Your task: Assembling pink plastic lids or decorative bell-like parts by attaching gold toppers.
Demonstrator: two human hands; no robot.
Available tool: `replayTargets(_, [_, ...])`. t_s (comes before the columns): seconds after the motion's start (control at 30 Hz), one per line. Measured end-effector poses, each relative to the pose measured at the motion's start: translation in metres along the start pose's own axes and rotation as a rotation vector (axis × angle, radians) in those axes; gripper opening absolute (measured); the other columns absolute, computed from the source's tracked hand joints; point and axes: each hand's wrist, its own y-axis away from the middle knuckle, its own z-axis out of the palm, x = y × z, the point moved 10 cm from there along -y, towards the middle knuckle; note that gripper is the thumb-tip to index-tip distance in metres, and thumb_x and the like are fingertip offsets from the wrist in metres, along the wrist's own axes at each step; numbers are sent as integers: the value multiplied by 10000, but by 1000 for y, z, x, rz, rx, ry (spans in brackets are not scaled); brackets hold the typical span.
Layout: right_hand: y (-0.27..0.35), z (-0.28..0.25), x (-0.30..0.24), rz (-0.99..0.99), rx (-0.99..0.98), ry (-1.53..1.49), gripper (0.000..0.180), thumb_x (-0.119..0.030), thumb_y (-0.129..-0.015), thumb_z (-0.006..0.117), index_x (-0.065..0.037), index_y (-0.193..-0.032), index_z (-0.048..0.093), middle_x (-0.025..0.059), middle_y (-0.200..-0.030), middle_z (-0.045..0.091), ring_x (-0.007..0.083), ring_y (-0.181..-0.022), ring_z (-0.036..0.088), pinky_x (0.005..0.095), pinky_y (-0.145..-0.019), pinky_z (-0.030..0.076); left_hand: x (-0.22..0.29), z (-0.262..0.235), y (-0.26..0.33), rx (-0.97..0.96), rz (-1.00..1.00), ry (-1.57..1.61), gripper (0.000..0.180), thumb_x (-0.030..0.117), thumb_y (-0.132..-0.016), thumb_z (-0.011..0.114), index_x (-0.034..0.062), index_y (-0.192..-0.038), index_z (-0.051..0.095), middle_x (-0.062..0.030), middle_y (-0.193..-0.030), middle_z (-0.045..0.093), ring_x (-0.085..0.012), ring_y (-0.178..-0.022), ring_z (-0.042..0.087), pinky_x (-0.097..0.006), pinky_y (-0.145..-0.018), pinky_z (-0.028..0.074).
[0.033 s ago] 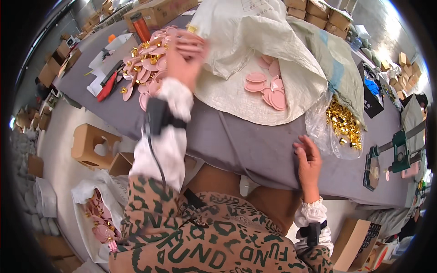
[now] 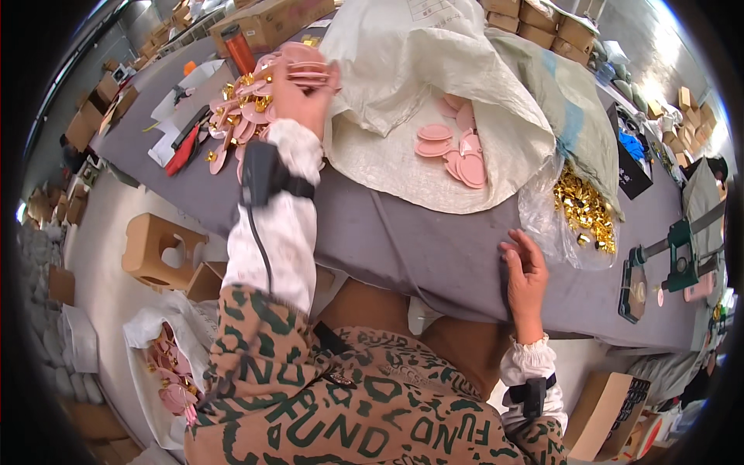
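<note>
Landmark: the white woven sack (image 2: 380, 174), spread on the grey tabletop (image 2: 387, 236). The left hand (image 2: 304, 108) was just left of the sack, its fingers curled around a small stack of pink discs (image 2: 304, 56); the grip across the edges presumably held several together. How each finger bore on them could not be told.

A pile of pink discs with gold fittings (image 2: 252, 120) lay left of the sack, near the left hand. Loose pink discs (image 2: 470, 167) lay on the sack's spread mouth, whose fabric likely served as a mat. Gold pieces (image 2: 585, 205) lay right of the sack in a clear plastic bag (image 2: 536, 221), probably to contain such small parts. The right hand (image 2: 528, 283), nearer the wearer than the sack, held nothing, fingers loosely bent and apart.
</note>
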Motion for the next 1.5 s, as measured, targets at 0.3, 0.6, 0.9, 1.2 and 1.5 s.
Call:
replayTargets(0.3, [6,-22,-24,-149,78,237,240,-37,-853,649,-33,-1092,674,122,-1003,695,229,-893,677,311,-796,526,-22,115,145,28,-1124,1809,356,298,-918,625,1,-1089,527,-260,-1279,493,-402,-1253,432,-554,-1088,362])
replayTargets(0.6, [-49,-189,-3,-185,373,871,305,-47,-789,684,-61,-1094,673,135,-1010,685,254,-831,666,335,-777,533,71,184,317,-617,-1509,1678,558,316,-865,657,134,-1354,459,-203,-1397,438,-405,-1268,444,-520,-1009,432])
replayTargets(0.9, [-36,-127,-24,-17,130,315,261,-34,-783,738,-26,-1037,680,106,-981,693,187,-848,668,280,-757,529,89,197,311,-705,-1352,1524,620,239,-870,674,182,-1397,354,-120,-1271,525,-332,-1198,531,-520,-984,458])
replayTargets(1.2, [-3,-20,-118,-476,-198,408,260,6,-742,735,-42,-994,699,99,-1008,675,265,-892,651,333,-784,531,94,199,297,-839,-1232,1248,593,236,-884,691,129,-1363,358,-51,-1153,532,-165,-994,577,-415,-846,540])
replayTargets(1.5, [-4,-8,-105,-369,-334,442,237,46,-765,720,-11,-993,689,122,-1039,684,232,-917,667,317,-790,547,89,190,298,-981,-939,1001,677,323,-855,718,87,-1380,362,-51,-1162,522,-147,-976,574,-288,-719,528])
